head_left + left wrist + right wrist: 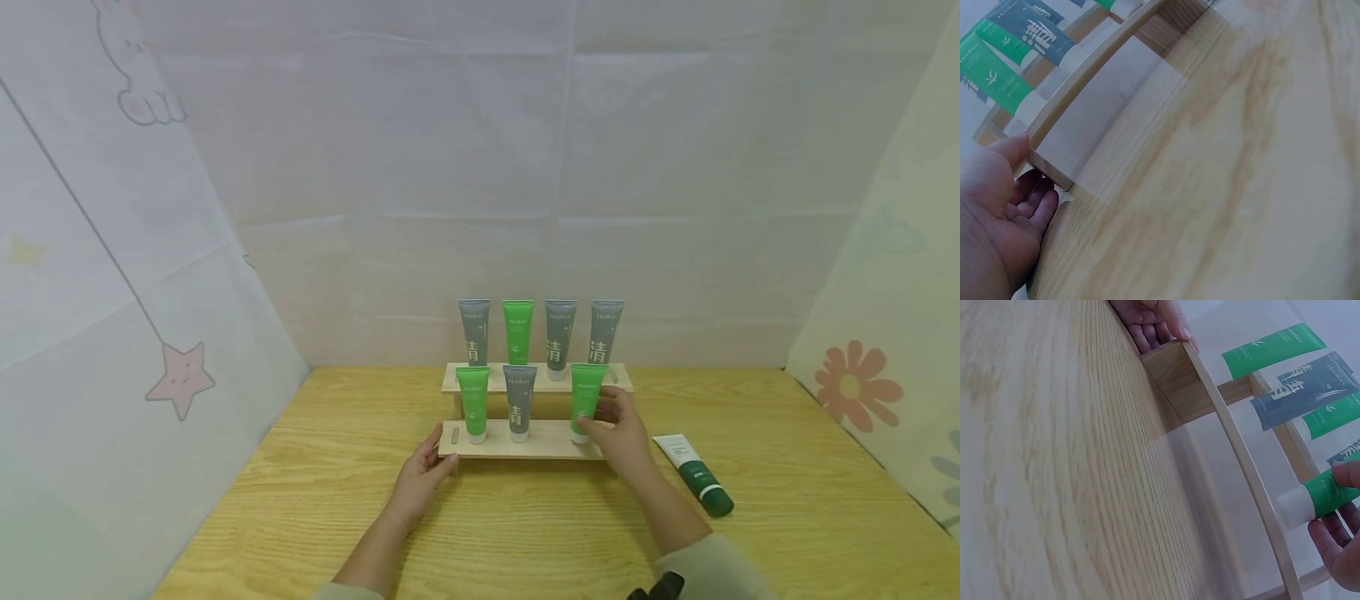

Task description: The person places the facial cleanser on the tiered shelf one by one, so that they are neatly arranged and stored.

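A two-tier wooden display rack (552, 433) stands on the table. The left hand (420, 482) grips the left end of its lower board; in the left wrist view the thumb lies at the board's corner and the fingers curl below. At the lower board's right part, the right hand (626, 437) pinches an upright green tube (586, 390) between thumb and fingers. Its white cap (1296, 507) is at the board in the right wrist view. Another green tube (472, 402) and a grey tube (520, 400) stand cap-down to the left on the same board.
Three grey tubes, one of them at the right (604, 329), and a green tube (517, 329) stand on the upper board. A white and dark green tube (693, 473) lies on the table (337, 500) right of the rack. Pale cloth walls (525, 167) enclose the table.
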Demonstrator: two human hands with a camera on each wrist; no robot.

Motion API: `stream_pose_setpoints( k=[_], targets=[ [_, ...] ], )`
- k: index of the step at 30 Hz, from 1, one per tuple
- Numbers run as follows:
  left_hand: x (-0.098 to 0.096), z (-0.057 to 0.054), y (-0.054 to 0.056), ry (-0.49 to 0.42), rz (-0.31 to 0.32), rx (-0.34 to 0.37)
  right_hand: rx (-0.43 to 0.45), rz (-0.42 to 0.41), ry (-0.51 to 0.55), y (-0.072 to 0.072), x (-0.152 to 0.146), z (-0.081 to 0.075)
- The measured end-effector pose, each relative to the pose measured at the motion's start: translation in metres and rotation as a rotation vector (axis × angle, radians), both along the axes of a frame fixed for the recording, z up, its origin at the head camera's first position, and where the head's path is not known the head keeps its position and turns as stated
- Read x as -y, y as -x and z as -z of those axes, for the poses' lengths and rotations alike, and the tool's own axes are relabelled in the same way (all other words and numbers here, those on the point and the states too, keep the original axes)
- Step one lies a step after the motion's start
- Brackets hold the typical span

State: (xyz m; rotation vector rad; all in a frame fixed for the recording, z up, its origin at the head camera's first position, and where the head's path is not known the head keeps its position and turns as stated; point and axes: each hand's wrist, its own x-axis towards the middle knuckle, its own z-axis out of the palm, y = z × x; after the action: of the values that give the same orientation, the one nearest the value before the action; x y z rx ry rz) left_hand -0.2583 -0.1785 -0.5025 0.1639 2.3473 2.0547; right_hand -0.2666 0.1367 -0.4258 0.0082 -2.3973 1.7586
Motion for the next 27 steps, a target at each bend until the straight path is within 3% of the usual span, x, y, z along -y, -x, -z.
stream_pose_setpoints(
  k=[27],
  targets=[
    [0.000, -0.002, -0.001, -0.015, 0.007, -0.002, -0.019, -0.042, 0.008, 0.006, 0.027, 0.009]
  ],
)
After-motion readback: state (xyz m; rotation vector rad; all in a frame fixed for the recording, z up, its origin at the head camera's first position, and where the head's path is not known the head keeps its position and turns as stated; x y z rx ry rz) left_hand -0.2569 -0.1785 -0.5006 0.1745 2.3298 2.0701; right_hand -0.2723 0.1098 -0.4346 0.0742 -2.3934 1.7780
